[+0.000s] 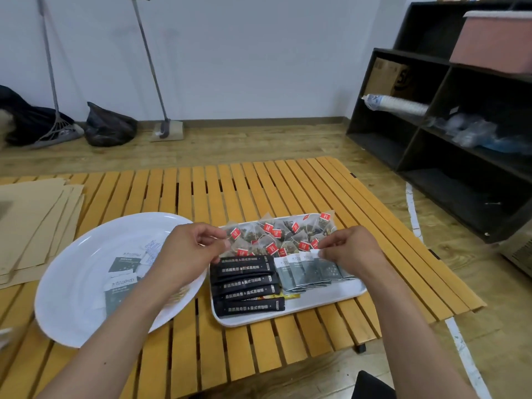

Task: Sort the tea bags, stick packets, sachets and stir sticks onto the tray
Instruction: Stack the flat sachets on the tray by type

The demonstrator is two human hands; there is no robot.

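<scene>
A white rectangular tray (331,299) lies on the slatted wooden table. Across its far side sit several mesh tea bags (276,233) with red tags. Several black stick packets (246,286) are stacked at its front left, and a row of grey-green sachets (305,270) overlaps at the right. My left hand (191,251) hovers over the tray's left edge, its fingers curled and pinching at a tea bag's string. My right hand (349,249) pinches the top edge of the rightmost sachet in the row. A round white plate (77,286) on the left holds a few more sachets (121,283).
Flat brown paper sheets (34,223) lie at the table's left end. A yellow packet (273,297) peeks from under the black sticks. A black shelf unit (449,133) stands at the right. Mops and a black bag (109,125) lean at the far wall.
</scene>
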